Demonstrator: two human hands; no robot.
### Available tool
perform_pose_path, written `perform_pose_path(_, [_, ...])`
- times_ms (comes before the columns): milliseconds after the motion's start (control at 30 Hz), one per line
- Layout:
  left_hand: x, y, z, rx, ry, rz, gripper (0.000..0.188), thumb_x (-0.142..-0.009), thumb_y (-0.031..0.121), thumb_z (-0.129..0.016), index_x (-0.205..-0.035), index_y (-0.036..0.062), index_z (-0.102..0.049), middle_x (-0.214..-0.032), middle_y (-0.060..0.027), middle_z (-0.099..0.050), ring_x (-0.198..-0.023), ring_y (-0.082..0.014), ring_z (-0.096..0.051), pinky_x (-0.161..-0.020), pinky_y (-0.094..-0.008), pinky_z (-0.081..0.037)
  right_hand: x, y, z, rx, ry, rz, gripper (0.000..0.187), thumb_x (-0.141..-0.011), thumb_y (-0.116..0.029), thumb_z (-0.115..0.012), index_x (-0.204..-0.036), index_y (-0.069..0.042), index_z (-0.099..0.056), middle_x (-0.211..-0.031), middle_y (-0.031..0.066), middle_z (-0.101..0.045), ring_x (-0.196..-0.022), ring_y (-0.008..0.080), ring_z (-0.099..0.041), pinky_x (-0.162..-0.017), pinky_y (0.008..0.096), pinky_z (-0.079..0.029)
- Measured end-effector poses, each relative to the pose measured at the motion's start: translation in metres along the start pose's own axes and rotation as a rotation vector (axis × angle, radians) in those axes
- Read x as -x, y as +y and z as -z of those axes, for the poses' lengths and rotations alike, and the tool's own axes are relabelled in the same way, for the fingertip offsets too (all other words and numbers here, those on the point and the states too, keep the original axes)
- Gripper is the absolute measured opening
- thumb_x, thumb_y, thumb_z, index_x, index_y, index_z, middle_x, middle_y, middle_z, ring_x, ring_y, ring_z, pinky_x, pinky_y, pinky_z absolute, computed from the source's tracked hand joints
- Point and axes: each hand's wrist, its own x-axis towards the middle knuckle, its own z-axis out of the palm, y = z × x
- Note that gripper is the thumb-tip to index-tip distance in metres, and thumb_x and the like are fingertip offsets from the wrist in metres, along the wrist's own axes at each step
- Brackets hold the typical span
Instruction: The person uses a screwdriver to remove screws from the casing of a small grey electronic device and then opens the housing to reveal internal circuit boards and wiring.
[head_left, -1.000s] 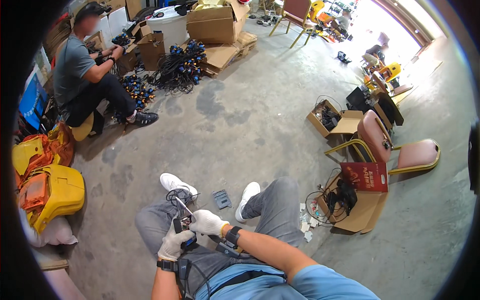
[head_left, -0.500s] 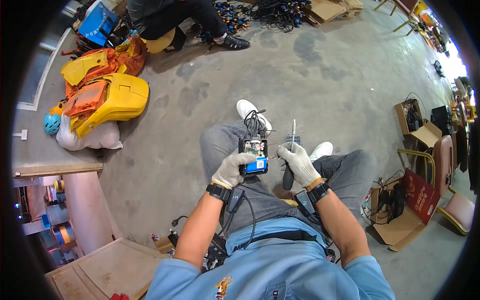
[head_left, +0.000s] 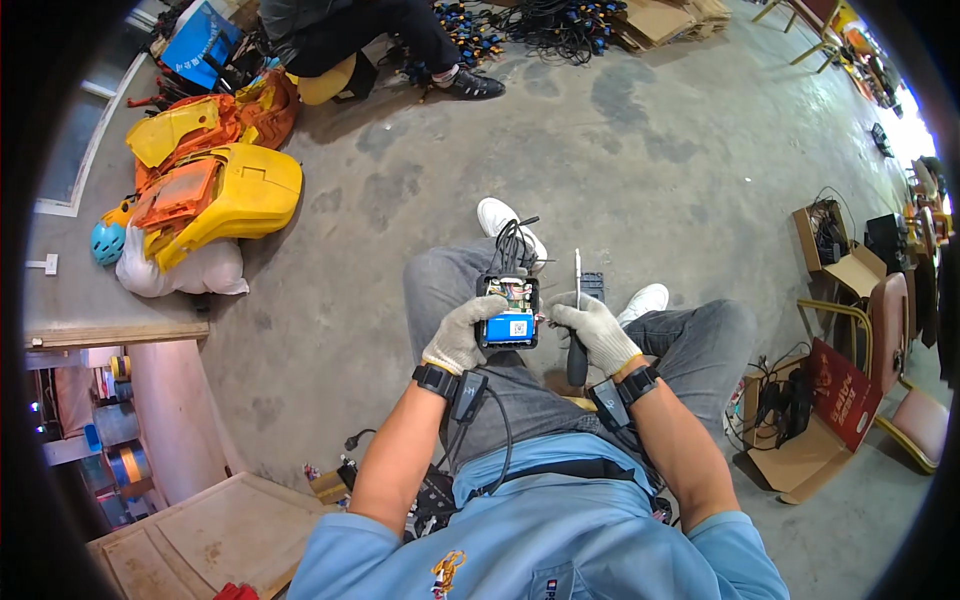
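Gripped at its left side, a small open black box (head_left: pixel 482 318) is in my gloved left hand (head_left: pixel 464 335). Inside it show a circuit board (head_left: pixel 512 293) and a blue block (head_left: pixel 508 329) with a white label. Several black cables (head_left: pixel 511 248) run out of the box's far end. My gloved right hand (head_left: pixel 597 333) is closed around a screwdriver (head_left: pixel 577 358), its black handle toward me and its metal shaft pointing away. The fingertips of that hand are close to thin wires (head_left: pixel 543 319) at the box's right edge; whether they pinch a wire I cannot tell.
A dark flat part (head_left: pixel 592 284) lies on the floor beyond my right hand. Yellow and orange plastic shells (head_left: pixel 240 195) are piled at the left. Cartons (head_left: pixel 795 455) with cables and a chair (head_left: pixel 885 325) stand at the right. Another person's shoe (head_left: pixel 472 84) is at the far side.
The screwdriver has tilted, its tip shifting left and slightly toward me. My right hand has moved a little closer to the box. My left hand keeps its hold.
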Motion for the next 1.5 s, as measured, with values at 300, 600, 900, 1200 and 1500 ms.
perform_pose_path(300, [-0.001, 0.000, -0.003, -0.063, -0.027, 0.010, 0.041, -0.098, 0.016, -0.068, -0.131, -0.0076, -0.068, -0.120, -0.0185, -0.077, -0.107, -0.0263, -0.077, -0.098, -0.0396, -0.063, 0.011, -0.031, 0.013, -0.043, 0.211, 0.044, 0.024, -0.103, -0.024, -0.071, -0.114, -0.003, -0.072, -0.093, -0.0005, -0.068, -0.077, 0.0077, -0.060, -0.070, 0.0256, -0.052])
perform_pose_path(600, [0.002, 0.003, 0.000, -0.125, -0.015, 0.029, 0.050, -0.098, 0.015, -0.070, -0.143, -0.0053, -0.062, -0.126, -0.0173, -0.075, -0.109, -0.0243, -0.077, -0.098, -0.0379, -0.063, 0.033, -0.074, -0.010, 0.127, 0.239, 0.166, 0.026, -0.105, -0.024, -0.069, -0.112, 0.002, -0.072, -0.087, -0.0001, -0.068, -0.070, 0.0071, -0.058, -0.065, 0.0258, -0.052])
perform_pose_path(900, [0.002, 0.004, -0.002, -0.118, -0.037, 0.036, 0.058, -0.096, 0.013, -0.072, -0.149, -0.0028, -0.056, -0.129, -0.0154, -0.073, -0.112, -0.0233, -0.075, -0.099, -0.0373, -0.062, 0.035, -0.072, -0.033, 0.475, 0.071, 0.230, 0.025, -0.102, -0.019, -0.071, -0.114, 0.002, -0.074, -0.095, 0.0139, -0.077, -0.085, 0.0173, -0.073, -0.078, 0.0344, -0.056])
perform_pose_path(1200, [0.004, 0.003, -0.003, -0.246, -0.137, 0.007, 0.064, -0.091, 0.012, -0.079, -0.150, 0.0010, -0.056, -0.130, -0.0106, -0.071, -0.118, -0.0212, -0.071, -0.103, -0.0365, -0.058, 0.021, -0.073, -0.058, 0.739, 0.112, 0.422, 0.028, -0.095, -0.023, -0.076, -0.115, -0.005, -0.075, -0.109, 0.0188, -0.074, -0.101, 0.0385, -0.074, -0.087, 0.0455, -0.058])
perform_pose_path(1500, [0.006, 0.003, -0.006, -0.363, -0.066, 0.054, 0.058, -0.091, 0.014, -0.082, -0.144, 0.0034, -0.060, -0.127, -0.0075, -0.070, -0.114, -0.0185, -0.070, -0.100, -0.0347, -0.057, 0.007, -0.067, -0.066, 0.980, 0.128, 0.423, 0.027, -0.096, -0.030, -0.076, -0.106, -0.006, -0.068, -0.108, 0.0165, -0.068, -0.101, 0.0407, -0.071, -0.086, 0.0510, -0.057])
